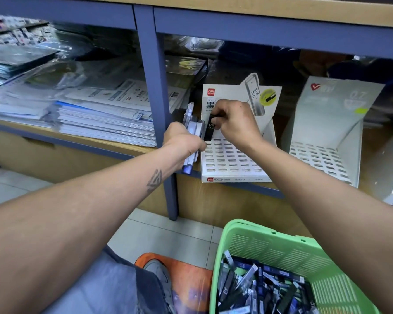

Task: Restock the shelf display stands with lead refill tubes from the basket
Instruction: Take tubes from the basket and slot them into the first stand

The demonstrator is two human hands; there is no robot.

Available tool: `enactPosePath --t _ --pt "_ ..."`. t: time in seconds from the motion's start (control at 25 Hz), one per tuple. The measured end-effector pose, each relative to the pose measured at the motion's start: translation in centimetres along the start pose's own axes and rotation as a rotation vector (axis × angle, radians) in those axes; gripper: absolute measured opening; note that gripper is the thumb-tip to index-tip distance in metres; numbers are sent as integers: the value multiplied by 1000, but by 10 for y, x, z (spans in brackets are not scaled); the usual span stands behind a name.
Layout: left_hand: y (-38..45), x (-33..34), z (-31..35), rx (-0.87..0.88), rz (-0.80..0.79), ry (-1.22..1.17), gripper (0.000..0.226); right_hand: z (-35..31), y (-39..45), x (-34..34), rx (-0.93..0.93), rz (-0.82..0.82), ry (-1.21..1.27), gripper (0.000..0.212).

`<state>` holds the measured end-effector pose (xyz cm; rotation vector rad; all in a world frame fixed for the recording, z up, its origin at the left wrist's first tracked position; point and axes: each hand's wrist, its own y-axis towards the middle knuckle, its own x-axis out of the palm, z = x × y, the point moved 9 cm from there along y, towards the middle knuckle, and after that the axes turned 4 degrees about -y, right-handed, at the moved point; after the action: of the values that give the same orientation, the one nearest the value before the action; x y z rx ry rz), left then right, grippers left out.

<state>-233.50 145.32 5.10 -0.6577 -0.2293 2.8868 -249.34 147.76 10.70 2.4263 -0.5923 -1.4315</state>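
- The right hand pinches one black tube by its top end, long axis near upright, lower end just above the back slot rows of the stand.
- The left hand grips a bundle of tubes, just left of the stand.
- The slot lies straight below the tube (right hand nearer).
- More tubes fill the basket.

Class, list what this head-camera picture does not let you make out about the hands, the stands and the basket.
- How many tubes the left hand holds: they overlap and the hand covers them.
- Back slots of the 0.5 display stand: the right hand with its black tube covers them.
- Lettering on the 0.7 stand: blurred.
- Green basket: cut off by the bottom edge and the right forearm.
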Motion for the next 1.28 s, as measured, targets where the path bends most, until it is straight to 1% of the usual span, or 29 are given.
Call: enactPosePath --t 0.04,0.16,0.36,0.48,0.56,0.6,0.64,0.68,0.76,0.8,0.84,0.88,0.92,1.0,1.12,1.28 --pt "2 1 -1 -2 1 -1 39 -2 1 0 -17 13 -37 14" --pt "4 4 -3 -2 -4 5 37 -11 -1 3 -133 48 -257 21" --pt "9 7 3 20 -23 7 39 -10 -7 15 -205 1 -441 34" --pt "10 8 5 27 -30 5 40 -10 -14 14 -192 2 -459 38" --pt "11 2 7 26 -12 -17 40 -6 -19 13 -157 -28 -432 48" --pt "9 -3 9 28 2 -28 41 -2 -22 11 -120 -37 -381 54" --pt "8 -7 11 31 9 -47 41 2 -26 8 -64 -36 -281 54" --pt "5 -10 13 30 1 -92 41 8 -29 5 17 -33 -123 45" --pt "-4 -8 13 -19 -75 -201 49 22 -38 6 255 -76 364 15" --pt "-10 -3 13 -48 -138 -248 52 25 -46 14 392 -142 623 7" --pt "-17 3 14 -67 -208 -295 50 23 -54 21 485 -213 816 10" --pt "-22 10 16 -77 -269 -334 44 21 -60 24 531 -263 917 14" --pt "-28 16 19 -82 -316 -360 40 21 -63 23 550 -286 963 17" --pt "-37 24 26 -79 -368 -372 38 26 -67 18 573 -272 1016 13" --pt "-42 32 28 -99 -392 -346 41 38 -67 11 610 -204 1005 8" --pt "-39 29 26 -132 -355 -371 41 53 -67 14 670 -128 1137 8"
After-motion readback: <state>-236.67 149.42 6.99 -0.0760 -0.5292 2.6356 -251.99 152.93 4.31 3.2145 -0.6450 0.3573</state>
